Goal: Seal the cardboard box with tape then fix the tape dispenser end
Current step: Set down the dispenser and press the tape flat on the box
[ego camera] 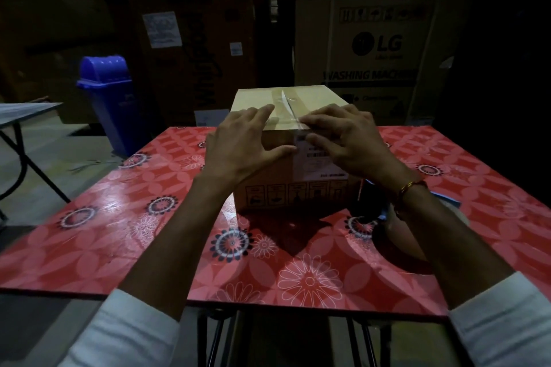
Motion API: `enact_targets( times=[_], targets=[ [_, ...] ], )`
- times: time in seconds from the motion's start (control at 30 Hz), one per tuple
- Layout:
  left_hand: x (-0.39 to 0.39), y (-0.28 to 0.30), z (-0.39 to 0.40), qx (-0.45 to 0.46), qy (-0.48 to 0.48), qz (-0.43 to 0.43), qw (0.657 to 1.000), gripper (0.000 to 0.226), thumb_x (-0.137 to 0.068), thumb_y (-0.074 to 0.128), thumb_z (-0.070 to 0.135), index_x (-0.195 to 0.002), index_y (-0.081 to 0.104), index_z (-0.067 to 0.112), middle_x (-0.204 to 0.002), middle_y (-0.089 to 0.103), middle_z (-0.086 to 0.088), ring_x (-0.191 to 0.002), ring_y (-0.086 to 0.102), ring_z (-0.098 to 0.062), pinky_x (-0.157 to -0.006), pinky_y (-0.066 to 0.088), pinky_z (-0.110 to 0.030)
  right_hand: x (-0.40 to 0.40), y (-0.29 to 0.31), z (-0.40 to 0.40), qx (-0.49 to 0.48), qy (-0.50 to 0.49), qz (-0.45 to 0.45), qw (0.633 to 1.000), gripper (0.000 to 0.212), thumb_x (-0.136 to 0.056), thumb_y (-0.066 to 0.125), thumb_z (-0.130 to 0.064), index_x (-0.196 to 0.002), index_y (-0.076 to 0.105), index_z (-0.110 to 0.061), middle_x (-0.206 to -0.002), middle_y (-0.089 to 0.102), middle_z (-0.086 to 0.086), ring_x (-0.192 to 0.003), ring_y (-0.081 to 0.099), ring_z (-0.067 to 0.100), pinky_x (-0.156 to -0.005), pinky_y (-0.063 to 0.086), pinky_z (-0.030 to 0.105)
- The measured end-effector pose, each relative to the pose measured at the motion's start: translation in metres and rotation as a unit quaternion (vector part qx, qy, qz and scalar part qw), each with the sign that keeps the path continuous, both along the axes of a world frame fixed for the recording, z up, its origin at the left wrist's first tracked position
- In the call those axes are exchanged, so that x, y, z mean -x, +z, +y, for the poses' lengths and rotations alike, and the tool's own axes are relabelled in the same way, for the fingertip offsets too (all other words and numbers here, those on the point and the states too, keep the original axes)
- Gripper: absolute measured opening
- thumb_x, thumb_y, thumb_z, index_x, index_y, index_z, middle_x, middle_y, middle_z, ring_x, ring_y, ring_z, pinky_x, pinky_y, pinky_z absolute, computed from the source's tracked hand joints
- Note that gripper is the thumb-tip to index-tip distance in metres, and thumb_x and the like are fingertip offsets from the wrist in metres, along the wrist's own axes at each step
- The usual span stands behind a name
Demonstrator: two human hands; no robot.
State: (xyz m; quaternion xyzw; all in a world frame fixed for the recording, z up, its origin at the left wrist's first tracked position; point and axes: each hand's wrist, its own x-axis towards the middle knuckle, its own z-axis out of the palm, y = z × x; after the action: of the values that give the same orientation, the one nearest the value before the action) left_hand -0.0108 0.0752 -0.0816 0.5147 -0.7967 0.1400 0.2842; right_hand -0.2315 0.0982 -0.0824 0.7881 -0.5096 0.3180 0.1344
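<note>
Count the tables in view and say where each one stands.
2. The red floral table stands directly ahead, under the cardboard box. A grey table shows at the left edge, mostly cut off. Others may be hidden in the dark.

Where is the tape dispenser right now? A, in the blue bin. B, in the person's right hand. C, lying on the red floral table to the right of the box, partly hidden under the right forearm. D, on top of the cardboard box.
C: the tape dispenser lies on the red floral table beside the cardboard box, while the left hand and right hand press flat on the box.
</note>
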Motion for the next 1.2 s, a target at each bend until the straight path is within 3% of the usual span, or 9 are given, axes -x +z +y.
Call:
enact_targets(
  times=[0.07, 0.37, 0.47, 0.57, 0.8, 0.9, 0.97, 1.03, 1.2],
  targets=[
    [0.000, 0.000, 0.000, 0.002, 0.001, 0.004, 1.000, 0.093, -0.073, 0.057, 0.077, -0.149, 0.033, 0.028, -0.146, 0.051, -0.005, -0.135, 0.045, -0.028, -0.098, 0.046, -0.050, -0.004, -0.003, 0.001, 0.013, -0.024, 0.022, 0.999, 0.051, -0.088, 0.054, -0.057, -0.133, 0.056, -0.034, -0.128, 0.060, -0.006, -0.118, 0.050, 0.023, -0.092, 0.029, 0.036],
    [-0.007, 0.004, 0.001, -0.026, -0.014, 0.005, 1.000, 0.094, -0.072, 0.068, 0.067, -0.150, 0.031, 0.030, -0.150, 0.048, -0.003, -0.139, 0.039, -0.026, -0.100, 0.043, -0.048, 0.005, -0.007, 0.000, 0.009, -0.010, 0.066, 0.998, 0.056, -0.088, 0.062, -0.045, -0.142, 0.049, -0.031, -0.140, 0.055, -0.002, -0.126, 0.047, 0.028, -0.101, 0.033, 0.044],
    [-0.005, 0.003, -0.001, -0.024, -0.005, 0.005, 1.000, 0.091, -0.074, 0.055, 0.077, -0.147, 0.038, 0.027, -0.148, 0.050, -0.002, -0.137, 0.041, -0.026, -0.100, 0.043, -0.048, -0.003, -0.010, 0.000, 0.041, -0.020, 0.025, 0.999, 0.050, -0.090, 0.050, -0.056, -0.133, 0.057, -0.030, -0.129, 0.062, -0.004, -0.117, 0.052, 0.025, -0.095, 0.034, 0.041],
    [0.000, -0.003, -0.002, 0.021, 0.015, 0.035, 0.999, 0.082, -0.078, 0.033, 0.084, -0.131, 0.055, 0.025, -0.134, 0.061, 0.002, -0.126, 0.051, -0.022, -0.089, 0.047, -0.041, -0.012, -0.011, 0.000, 0.064, -0.020, -0.032, 0.997, 0.046, -0.090, 0.050, -0.057, -0.122, 0.066, -0.030, -0.119, 0.068, -0.006, -0.108, 0.057, 0.024, -0.090, 0.036, 0.042],
    [-0.005, -0.005, -0.004, 0.052, -0.018, 0.048, 0.997, 0.067, -0.087, 0.041, 0.070, -0.128, 0.060, 0.021, -0.131, 0.064, -0.002, -0.123, 0.054, -0.024, -0.086, 0.047, -0.038, 0.003, -0.006, 0.000, 0.048, 0.031, -0.061, 0.997, 0.033, -0.092, 0.058, -0.034, -0.122, 0.070, -0.024, -0.122, 0.072, 0.001, -0.113, 0.060, 0.027, -0.092, 0.048, 0.054],
    [-0.020, -0.012, -0.006, 0.031, -0.072, 0.131, 0.988, 0.061, -0.087, 0.048, 0.063, -0.126, 0.063, 0.019, -0.132, 0.064, -0.004, -0.123, 0.054, -0.024, -0.091, 0.045, -0.037, 0.003, -0.014, 0.008, 0.076, -0.063, -0.039, 0.994, 0.043, -0.091, 0.057, -0.046, -0.126, 0.066, -0.023, -0.130, 0.065, 0.004, -0.124, 0.049, 0.033, -0.097, 0.044, 0.053],
    [-0.027, -0.021, -0.004, 0.037, -0.085, 0.189, 0.978, 0.056, -0.086, 0.052, 0.057, -0.123, 0.064, 0.017, -0.132, 0.061, -0.006, -0.122, 0.053, -0.024, -0.093, 0.046, -0.036, 0.005, -0.022, 0.014, 0.062, -0.126, -0.084, 0.986, 0.055, -0.089, 0.054, -0.057, -0.133, 0.059, -0.024, -0.144, 0.052, 0.006, -0.131, 0.042, 0.036, -0.102, 0.042, 0.048],
    [-0.029, -0.032, 0.000, 0.034, -0.075, 0.251, 0.964, 0.055, -0.085, 0.055, 0.056, -0.124, 0.062, 0.019, -0.131, 0.058, -0.008, -0.119, 0.055, -0.024, -0.092, 0.050, -0.037, 0.006, -0.028, 0.015, 0.023, -0.109, -0.160, 0.981, 0.058, -0.090, 0.056, -0.057, -0.136, 0.053, -0.024, -0.153, 0.038, 0.008, -0.134, 0.042, 0.033, -0.102, 0.045, 0.044],
    [-0.015, -0.048, 0.015, -0.019, -0.058, 0.398, 0.915, 0.050, -0.092, 0.060, 0.047, -0.136, 0.044, 0.028, -0.114, 0.065, -0.002, -0.086, 0.066, -0.016, -0.067, 0.061, -0.038, 0.000, -0.034, 0.017, 0.021, -0.095, -0.223, 0.970, 0.051, -0.089, 0.063, -0.050, -0.134, 0.054, -0.027, -0.159, 0.029, 0.011, -0.138, 0.041, 0.028, -0.095, 0.039, 0.029]
  ],
)
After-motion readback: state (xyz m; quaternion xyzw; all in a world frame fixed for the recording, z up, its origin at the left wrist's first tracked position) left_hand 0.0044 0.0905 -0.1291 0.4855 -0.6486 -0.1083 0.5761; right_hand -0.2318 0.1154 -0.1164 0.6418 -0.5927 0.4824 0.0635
